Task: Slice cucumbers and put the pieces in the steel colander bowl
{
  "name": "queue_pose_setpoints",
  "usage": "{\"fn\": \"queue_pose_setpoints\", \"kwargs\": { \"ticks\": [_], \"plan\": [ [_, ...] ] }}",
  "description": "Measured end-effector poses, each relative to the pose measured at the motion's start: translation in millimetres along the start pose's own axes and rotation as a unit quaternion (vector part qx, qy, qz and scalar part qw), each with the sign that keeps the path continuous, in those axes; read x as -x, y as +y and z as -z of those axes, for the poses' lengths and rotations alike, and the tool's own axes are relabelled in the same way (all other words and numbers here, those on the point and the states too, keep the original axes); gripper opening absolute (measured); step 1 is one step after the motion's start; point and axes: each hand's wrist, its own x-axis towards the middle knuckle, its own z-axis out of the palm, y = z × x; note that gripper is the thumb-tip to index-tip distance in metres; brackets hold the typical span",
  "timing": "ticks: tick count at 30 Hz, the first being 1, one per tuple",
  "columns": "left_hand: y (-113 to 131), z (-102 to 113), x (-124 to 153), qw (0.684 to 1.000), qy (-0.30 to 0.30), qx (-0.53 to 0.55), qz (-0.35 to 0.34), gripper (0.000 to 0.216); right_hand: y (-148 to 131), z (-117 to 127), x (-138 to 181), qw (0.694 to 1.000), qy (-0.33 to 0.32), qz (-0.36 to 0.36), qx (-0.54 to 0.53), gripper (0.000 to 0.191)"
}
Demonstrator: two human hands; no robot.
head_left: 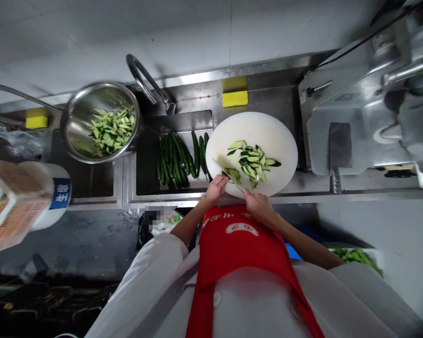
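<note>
My right hand (259, 205) grips a knife (238, 184) at the near edge of the round white cutting board (282, 141); its thin blade slants up to the left. Beside the blade, the curled fingers of my left hand (216, 188) press on a piece of cucumber, mostly hidden under them. Freshly cut slices (232, 174) lie against the blade. A loose pile of cut cucumber pieces (255, 162) covers the middle of the board. Whole cucumbers (176, 159) rest in the sink just left of the board.
A steel bowl (79, 110) of cut cucumber stands on the left, beside a curved faucet (141, 70). Behind the board is a yellow sponge (235, 99). A cleaver (340, 145) lies on the metal machine (363, 112) at right. Stacked baskets (14, 202) stand far left.
</note>
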Motion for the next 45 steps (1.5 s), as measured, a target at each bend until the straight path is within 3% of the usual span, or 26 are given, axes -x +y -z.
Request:
{"fn": "queue_pose_setpoints", "kwargs": {
  "ticks": [12,26,34,39,41,45],
  "plan": [
    [-2.4,2.3,-1.0,0.999,0.019,0.034,0.0,0.026,2.4,-2.2,0.4,1.0,0.025,0.003,-0.006,0.029],
    [-6.2,1.9,2.0,0.999,0.011,0.035,0.012,0.027,3.3,2.1,-3.0,0.999,-0.032,-0.004,-0.008,0.033],
    [-8.3,5.5,1.3,0.999,0.011,0.033,-0.03,0.025,7.1,2.0,6.8,1.0,-0.006,0.007,-0.005,0.035],
    [-5.9,7.0,4.3,0.999,-0.009,0.034,-0.017,0.025,6.6,5.0,-0.3,1.0,-0.004,0.011,-0.021,0.034],
    [2.3,18.5,-1.9,0.999,0.017,0.038,-0.008,0.023,11.8,7.7,2.8,0.999,0.014,0.001,-0.029,0.036],
    [31.7,49.7,-55.8,0.979,0.193,0.025,0.056,0.017,24.0,8.4,18.9,0.999,0.026,0.004,-0.026,0.036]
  ]
}}
